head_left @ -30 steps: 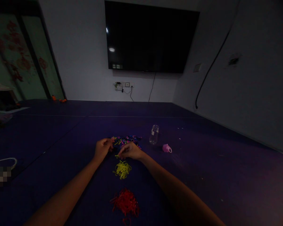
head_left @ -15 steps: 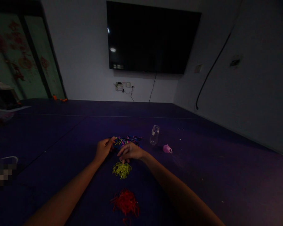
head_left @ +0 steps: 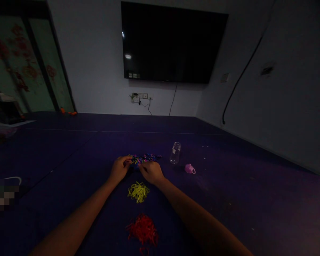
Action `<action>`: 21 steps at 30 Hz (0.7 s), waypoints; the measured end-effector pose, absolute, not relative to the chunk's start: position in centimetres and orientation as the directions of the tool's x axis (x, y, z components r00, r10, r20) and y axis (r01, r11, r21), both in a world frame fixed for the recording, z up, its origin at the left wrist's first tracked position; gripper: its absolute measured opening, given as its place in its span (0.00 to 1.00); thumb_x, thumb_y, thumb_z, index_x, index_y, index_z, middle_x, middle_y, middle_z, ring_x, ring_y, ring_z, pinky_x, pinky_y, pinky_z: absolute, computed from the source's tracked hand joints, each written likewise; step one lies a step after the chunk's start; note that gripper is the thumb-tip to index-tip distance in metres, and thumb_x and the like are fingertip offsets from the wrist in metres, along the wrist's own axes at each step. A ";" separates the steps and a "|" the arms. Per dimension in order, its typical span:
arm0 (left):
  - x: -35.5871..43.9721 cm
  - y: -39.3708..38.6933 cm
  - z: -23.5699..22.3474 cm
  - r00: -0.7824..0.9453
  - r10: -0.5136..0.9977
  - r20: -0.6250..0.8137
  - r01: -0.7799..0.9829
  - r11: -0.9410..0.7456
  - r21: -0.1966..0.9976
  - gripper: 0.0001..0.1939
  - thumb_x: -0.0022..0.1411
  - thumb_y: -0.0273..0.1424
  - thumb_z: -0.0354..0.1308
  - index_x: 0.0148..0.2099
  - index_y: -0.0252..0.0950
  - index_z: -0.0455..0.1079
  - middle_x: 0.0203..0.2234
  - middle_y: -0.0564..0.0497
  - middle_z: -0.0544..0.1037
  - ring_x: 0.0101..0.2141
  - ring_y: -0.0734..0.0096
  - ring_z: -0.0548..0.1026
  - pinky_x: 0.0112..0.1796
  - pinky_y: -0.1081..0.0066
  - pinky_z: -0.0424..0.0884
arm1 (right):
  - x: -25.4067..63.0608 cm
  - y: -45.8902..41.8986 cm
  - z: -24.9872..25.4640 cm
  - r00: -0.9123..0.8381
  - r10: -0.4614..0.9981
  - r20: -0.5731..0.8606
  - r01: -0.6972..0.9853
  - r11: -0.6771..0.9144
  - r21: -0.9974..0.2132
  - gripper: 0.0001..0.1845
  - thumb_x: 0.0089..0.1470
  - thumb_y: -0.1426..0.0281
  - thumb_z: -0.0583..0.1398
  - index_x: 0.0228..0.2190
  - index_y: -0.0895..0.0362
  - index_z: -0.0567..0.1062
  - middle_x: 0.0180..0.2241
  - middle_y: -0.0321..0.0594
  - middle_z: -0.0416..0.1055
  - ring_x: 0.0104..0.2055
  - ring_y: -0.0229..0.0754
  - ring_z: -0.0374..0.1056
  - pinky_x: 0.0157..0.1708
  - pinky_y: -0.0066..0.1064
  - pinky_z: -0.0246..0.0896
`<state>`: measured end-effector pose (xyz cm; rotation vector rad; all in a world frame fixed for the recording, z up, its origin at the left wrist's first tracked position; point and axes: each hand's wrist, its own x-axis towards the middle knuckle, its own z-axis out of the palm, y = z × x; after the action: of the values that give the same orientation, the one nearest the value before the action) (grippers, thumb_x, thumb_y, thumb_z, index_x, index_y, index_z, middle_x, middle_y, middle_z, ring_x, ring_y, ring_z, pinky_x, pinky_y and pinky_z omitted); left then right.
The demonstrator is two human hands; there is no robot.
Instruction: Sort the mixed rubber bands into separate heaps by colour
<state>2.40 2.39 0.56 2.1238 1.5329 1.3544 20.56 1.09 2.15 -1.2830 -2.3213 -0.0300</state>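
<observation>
A mixed pile of small coloured rubber bands (head_left: 142, 160), in blue, pink, yellow and black, lies on the dark purple floor mat (head_left: 101, 220). At the pile's left edge is my left hand (head_left: 120, 167), its fingers bent inward and closed. My right hand (head_left: 152, 172) reaches into the near side of the pile with thumb and fingers drawn together. Whatever either hand holds is too small and dark to make out. Closer to me lies a heap of yellow rubber bands (head_left: 138, 192), and nearer still a heap of red rubber bands (head_left: 143, 230).
Right of the pile stands a clear bottle (head_left: 175, 153). A pink cap with a loop (head_left: 189, 168) lies beside it. Beyond the mat is a wall with a large television (head_left: 173, 42) and sockets (head_left: 142, 96). A dark cable (head_left: 240, 78) hangs at the right.
My right hand has moved up and away from the yellow heap to the mixed pile, its fingers now closed together. My left hand has shifted slightly to the right.
</observation>
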 end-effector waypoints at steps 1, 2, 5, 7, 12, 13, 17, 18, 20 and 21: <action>2.4 2.5 0.5 0.085 0.823 0.561 0.695 -0.452 0.558 0.08 0.54 0.26 0.55 0.35 0.36 0.75 0.31 0.49 0.79 0.35 0.65 0.75 0.39 0.65 0.70 | 20.6 1.1 2.1 -0.449 0.797 0.403 0.812 0.552 -0.187 0.22 0.61 0.62 0.49 0.24 0.56 0.76 0.25 0.39 0.74 0.26 0.35 0.67 0.24 0.25 0.46; 2.4 2.5 0.5 0.123 0.813 0.569 0.730 -0.463 0.502 0.07 0.54 0.25 0.55 0.33 0.37 0.75 0.31 0.49 0.79 0.36 0.64 0.74 0.40 0.64 0.69 | 20.6 1.2 2.1 -0.450 0.805 0.385 0.823 0.542 -0.171 0.21 0.60 0.63 0.49 0.25 0.56 0.76 0.26 0.39 0.75 0.27 0.35 0.68 0.24 0.25 0.47; 2.4 2.4 0.4 0.214 0.785 0.582 0.794 -0.487 0.364 0.06 0.54 0.25 0.57 0.31 0.38 0.75 0.32 0.49 0.79 0.38 0.63 0.73 0.43 0.62 0.67 | 20.6 1.5 2.1 -0.418 0.842 0.341 0.861 0.486 -0.146 0.20 0.60 0.63 0.49 0.27 0.55 0.77 0.28 0.41 0.76 0.30 0.38 0.70 0.26 0.26 0.50; 2.5 2.3 0.4 0.227 0.786 0.575 0.826 -0.469 0.314 0.07 0.55 0.26 0.56 0.33 0.38 0.76 0.34 0.49 0.79 0.39 0.62 0.73 0.44 0.61 0.67 | 20.6 1.7 2.1 -0.371 0.869 0.327 0.888 0.436 -0.149 0.20 0.60 0.63 0.49 0.28 0.54 0.78 0.29 0.41 0.76 0.31 0.39 0.70 0.27 0.26 0.52; 2.6 2.2 0.5 0.238 0.807 0.541 0.868 -0.427 0.255 0.09 0.57 0.28 0.54 0.35 0.37 0.76 0.36 0.47 0.79 0.41 0.60 0.73 0.45 0.61 0.66 | 20.9 1.8 2.3 -0.224 0.912 0.344 0.929 0.306 -0.208 0.20 0.60 0.62 0.49 0.29 0.54 0.77 0.30 0.41 0.76 0.33 0.39 0.71 0.29 0.25 0.54; 2.6 2.2 0.5 0.239 0.810 0.536 0.873 -0.421 0.246 0.10 0.58 0.27 0.53 0.35 0.37 0.77 0.37 0.47 0.79 0.41 0.60 0.73 0.45 0.60 0.66 | 20.9 1.8 2.3 -0.193 0.917 0.350 0.934 0.281 -0.221 0.20 0.60 0.62 0.49 0.29 0.54 0.77 0.30 0.41 0.76 0.33 0.39 0.71 0.29 0.25 0.54; 2.6 2.2 0.7 0.244 0.828 0.504 0.890 -0.398 0.223 0.11 0.58 0.27 0.52 0.36 0.37 0.77 0.36 0.48 0.79 0.41 0.60 0.73 0.45 0.61 0.66 | 21.0 2.0 2.3 -0.105 0.921 0.376 0.939 0.217 -0.269 0.21 0.60 0.62 0.48 0.28 0.55 0.76 0.30 0.42 0.76 0.33 0.40 0.71 0.29 0.26 0.54; 2.6 2.1 0.7 0.242 0.832 0.499 0.893 -0.392 0.220 0.11 0.58 0.27 0.52 0.35 0.37 0.77 0.36 0.48 0.79 0.41 0.60 0.73 0.45 0.62 0.66 | 21.1 2.0 2.3 -0.097 0.915 0.391 0.935 0.219 -0.279 0.21 0.61 0.62 0.48 0.28 0.55 0.76 0.31 0.42 0.75 0.33 0.40 0.71 0.29 0.26 0.54; 2.6 2.1 0.8 0.228 0.837 0.497 0.900 -0.376 0.220 0.10 0.58 0.27 0.53 0.35 0.37 0.76 0.36 0.47 0.79 0.41 0.60 0.73 0.44 0.61 0.66 | 21.1 2.2 2.2 -0.112 0.895 0.432 0.920 0.257 -0.296 0.19 0.61 0.64 0.48 0.30 0.56 0.76 0.33 0.42 0.75 0.35 0.40 0.70 0.31 0.26 0.55; 2.7 2.1 0.8 0.218 0.839 0.500 0.904 -0.367 0.222 0.10 0.57 0.26 0.53 0.35 0.36 0.76 0.36 0.47 0.79 0.41 0.59 0.73 0.43 0.61 0.66 | 21.1 2.3 2.1 -0.138 0.882 0.450 0.908 0.295 -0.298 0.17 0.60 0.66 0.49 0.31 0.56 0.76 0.34 0.42 0.75 0.37 0.40 0.69 0.33 0.26 0.55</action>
<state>2.65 2.06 0.82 2.5395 1.8267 0.9108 21.13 2.26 2.15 -1.5907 -2.0216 -0.0611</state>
